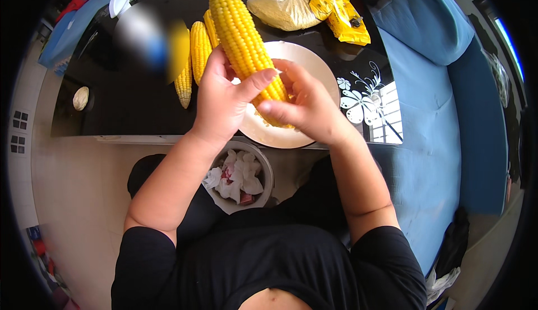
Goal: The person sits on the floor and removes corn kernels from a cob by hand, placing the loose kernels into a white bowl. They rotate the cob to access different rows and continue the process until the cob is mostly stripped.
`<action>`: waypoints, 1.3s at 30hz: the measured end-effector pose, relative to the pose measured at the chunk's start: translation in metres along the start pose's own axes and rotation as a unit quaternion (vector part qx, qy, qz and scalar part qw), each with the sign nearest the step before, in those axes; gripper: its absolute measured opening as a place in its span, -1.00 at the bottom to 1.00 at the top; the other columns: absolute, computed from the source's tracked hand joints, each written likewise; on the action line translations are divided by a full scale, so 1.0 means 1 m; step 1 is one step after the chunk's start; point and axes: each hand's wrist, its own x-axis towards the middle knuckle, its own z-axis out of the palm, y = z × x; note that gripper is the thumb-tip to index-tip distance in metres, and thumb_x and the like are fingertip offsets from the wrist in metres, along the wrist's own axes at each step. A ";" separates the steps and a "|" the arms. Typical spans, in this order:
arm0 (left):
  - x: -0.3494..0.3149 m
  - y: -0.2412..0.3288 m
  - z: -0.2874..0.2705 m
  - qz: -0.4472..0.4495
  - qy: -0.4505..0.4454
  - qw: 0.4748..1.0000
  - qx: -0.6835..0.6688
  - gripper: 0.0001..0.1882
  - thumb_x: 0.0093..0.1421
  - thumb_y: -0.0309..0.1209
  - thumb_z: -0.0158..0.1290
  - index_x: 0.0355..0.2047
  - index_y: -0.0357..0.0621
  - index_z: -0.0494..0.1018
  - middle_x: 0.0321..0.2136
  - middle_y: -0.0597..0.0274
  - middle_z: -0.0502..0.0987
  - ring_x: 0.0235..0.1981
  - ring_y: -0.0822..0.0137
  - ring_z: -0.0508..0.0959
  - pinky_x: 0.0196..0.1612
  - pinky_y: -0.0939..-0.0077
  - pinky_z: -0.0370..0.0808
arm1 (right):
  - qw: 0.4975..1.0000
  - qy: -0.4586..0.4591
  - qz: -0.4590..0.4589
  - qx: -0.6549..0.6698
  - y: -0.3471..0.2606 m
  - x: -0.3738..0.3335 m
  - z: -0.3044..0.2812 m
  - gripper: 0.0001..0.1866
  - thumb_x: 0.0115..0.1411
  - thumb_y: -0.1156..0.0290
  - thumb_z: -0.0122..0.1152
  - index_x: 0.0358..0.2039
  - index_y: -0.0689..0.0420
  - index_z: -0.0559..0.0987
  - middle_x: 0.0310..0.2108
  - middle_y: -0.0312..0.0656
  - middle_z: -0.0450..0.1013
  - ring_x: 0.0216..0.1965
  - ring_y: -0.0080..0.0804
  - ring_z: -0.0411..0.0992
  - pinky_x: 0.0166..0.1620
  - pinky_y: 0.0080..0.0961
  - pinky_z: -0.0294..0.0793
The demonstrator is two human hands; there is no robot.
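An ear of corn [241, 35], husked and yellow, is held up at a slant over a round pale plate [322, 74]. My left hand [224, 91] wraps round its lower half, thumb lying across the kernels. Close by, my right hand [308, 100] grips the bottom end with thumb and fingers. Part of the plate's inside is hidden under the hands and the cob. Several more ears of corn [200, 52] lie on the black table just left of the plate.
A tied clear bag of yellowish grain [283, 4] and a yellow packet [348, 23] lie on the glossy table [129, 111] beyond the plate. A bin with crumpled tissues [268, 167] stands below the table edge. To the right is a blue sofa [426, 119]. A small pale oval object [80, 98] lies far left.
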 end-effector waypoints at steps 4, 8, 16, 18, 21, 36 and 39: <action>0.002 -0.001 0.002 0.010 -0.013 1.000 0.005 -0.52 0.15 -0.30 0.05 -0.01 -0.31 0.21 -0.28 0.26 0.40 -0.27 0.50 0.40 -0.19 0.64 0.39 | 0.996 -0.011 -0.012 0.086 -0.005 -0.002 0.005 -0.45 0.08 0.28 0.17 0.00 0.31 0.25 -0.28 -0.16 0.38 -0.27 -0.53 0.36 -0.22 -0.57 0.38; 0.001 0.001 -0.001 0.025 -0.008 0.994 0.108 -0.57 0.21 -0.30 -0.03 0.00 -0.31 0.24 -0.27 0.28 0.39 -0.34 0.54 0.37 -0.23 0.68 0.39 | 0.986 -0.029 0.029 0.159 -0.008 -0.003 -0.002 -0.53 0.11 0.37 0.08 -0.01 0.31 0.24 -0.22 -0.20 0.34 -0.23 -0.56 0.32 -0.17 -0.60 0.35; 0.002 0.001 -0.004 -0.004 -0.026 0.997 0.076 -0.63 0.23 -0.35 -0.06 -0.01 -0.30 0.26 -0.33 0.32 0.38 -0.39 0.60 0.35 -0.28 0.74 0.35 | 0.973 -0.009 0.038 0.228 -0.012 -0.007 -0.002 -0.52 0.03 0.38 -0.02 -0.02 0.30 0.26 -0.22 -0.14 0.35 -0.20 -0.45 0.36 -0.12 -0.51 0.35; 0.002 0.002 -0.005 -0.008 -0.025 0.996 0.081 -0.62 0.23 -0.35 -0.06 -0.01 -0.30 0.25 -0.33 0.33 0.38 -0.39 0.60 0.35 -0.29 0.74 0.35 | 0.965 -0.011 0.051 0.255 -0.009 -0.008 -0.003 -0.55 0.08 0.34 -0.04 -0.04 0.30 0.27 -0.24 -0.13 0.37 -0.22 -0.43 0.37 -0.13 -0.50 0.36; 0.001 0.005 -0.004 -0.017 -0.028 0.996 0.079 -0.65 0.22 -0.36 -0.05 -0.04 -0.29 0.27 -0.33 0.33 0.38 -0.39 0.61 0.34 -0.30 0.75 0.35 | 0.945 0.016 0.060 0.322 -0.007 -0.008 -0.001 -0.60 0.17 0.27 -0.10 -0.07 0.29 0.29 -0.30 -0.11 0.39 -0.27 -0.40 0.40 -0.16 -0.50 0.38; -0.014 -0.001 0.000 0.141 -0.081 0.945 0.284 -0.83 0.18 -0.42 -0.05 -0.26 -0.25 0.35 -0.46 0.16 0.45 -0.46 0.40 0.46 -0.37 0.60 0.40 | 0.875 0.184 0.035 0.446 0.001 0.006 -0.005 -0.68 0.23 0.22 -0.10 -0.17 0.21 0.33 -0.33 -0.23 0.37 -0.34 -0.53 0.39 -0.24 -0.55 0.43; -0.016 -0.002 0.001 0.154 -0.108 0.928 0.321 -0.75 0.11 -0.38 0.04 -0.24 -0.25 0.34 -0.45 0.13 0.45 -0.51 0.35 0.47 -0.42 0.58 0.42 | 0.877 0.194 0.029 0.438 0.005 0.007 -0.006 -0.70 0.23 0.23 -0.09 -0.18 0.20 0.34 -0.33 -0.24 0.37 -0.34 -0.54 0.37 -0.25 -0.58 0.41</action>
